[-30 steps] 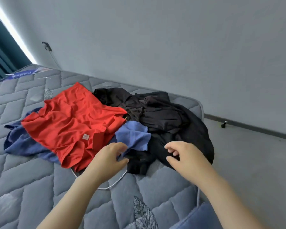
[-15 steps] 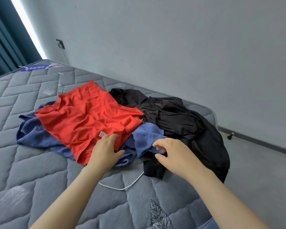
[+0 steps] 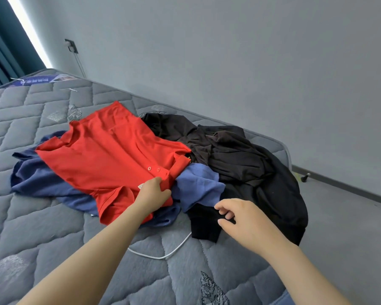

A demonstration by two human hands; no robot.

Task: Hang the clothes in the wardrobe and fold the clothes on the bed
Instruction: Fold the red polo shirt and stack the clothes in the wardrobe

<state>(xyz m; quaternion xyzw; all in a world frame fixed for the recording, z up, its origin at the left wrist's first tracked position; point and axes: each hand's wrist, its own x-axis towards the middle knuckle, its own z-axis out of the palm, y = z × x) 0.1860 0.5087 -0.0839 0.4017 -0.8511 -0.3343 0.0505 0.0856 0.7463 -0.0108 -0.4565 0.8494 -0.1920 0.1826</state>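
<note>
A pile of clothes lies on the grey quilted mattress (image 3: 42,227). On top is a red polo shirt (image 3: 110,155) with two buttons near its collar. Under it spreads a blue garment (image 3: 198,186), and black clothes (image 3: 246,159) are heaped to the right. My left hand (image 3: 153,193) grips the red shirt at its collar, fingers curled round the fabric. Just above the edge of the blue and black cloth hovers my right hand (image 3: 240,219), fingers loosely bent and holding nothing.
A white cable (image 3: 161,256) loops over the mattress below the pile. The grey wall (image 3: 229,62) runs behind the bed, with a socket and cord (image 3: 72,48) at the left. Teal curtains (image 3: 0,51) hang far left. Grey floor (image 3: 350,227) lies to the right.
My left hand has moved up onto the red shirt's collar and closed on it. My right hand has shifted left toward the blue cloth. The view has panned closer.
</note>
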